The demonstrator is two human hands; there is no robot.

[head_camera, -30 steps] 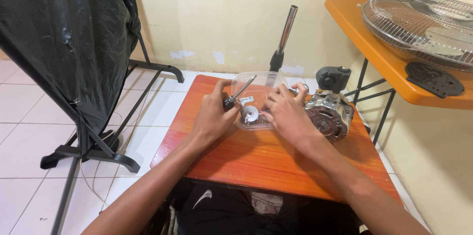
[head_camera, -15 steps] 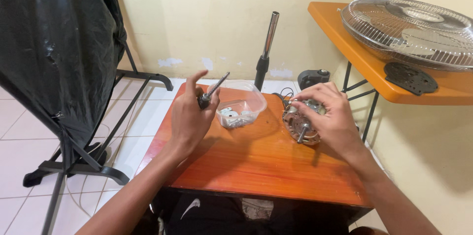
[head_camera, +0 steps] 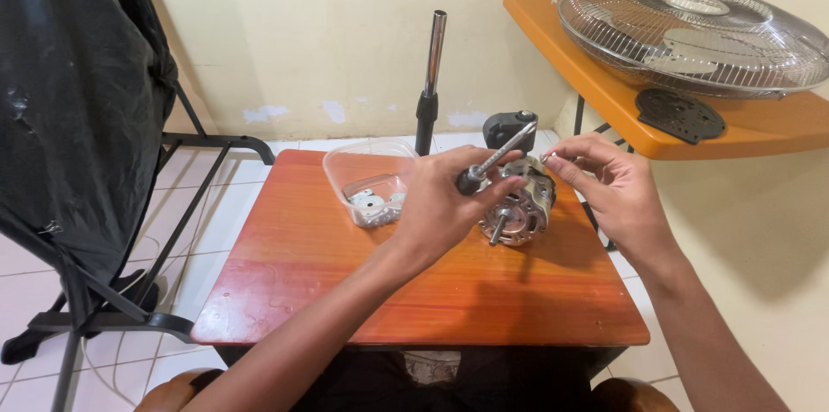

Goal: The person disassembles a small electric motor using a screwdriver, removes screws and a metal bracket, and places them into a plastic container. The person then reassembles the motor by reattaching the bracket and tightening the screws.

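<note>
The wooden table (head_camera: 345, 291) bears a plastic tray (head_camera: 367, 166) and motor (head_camera: 522, 209).

head-worn camera, looking down close over wooden table (head_camera: 345, 291)

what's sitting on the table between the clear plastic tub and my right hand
In the head view, the left hand holding a screwdriver, and the fan motor behind it.

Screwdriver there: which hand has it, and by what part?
The left hand holds the screwdriver by its dark handle, shaft pointing toward the right hand.
</note>
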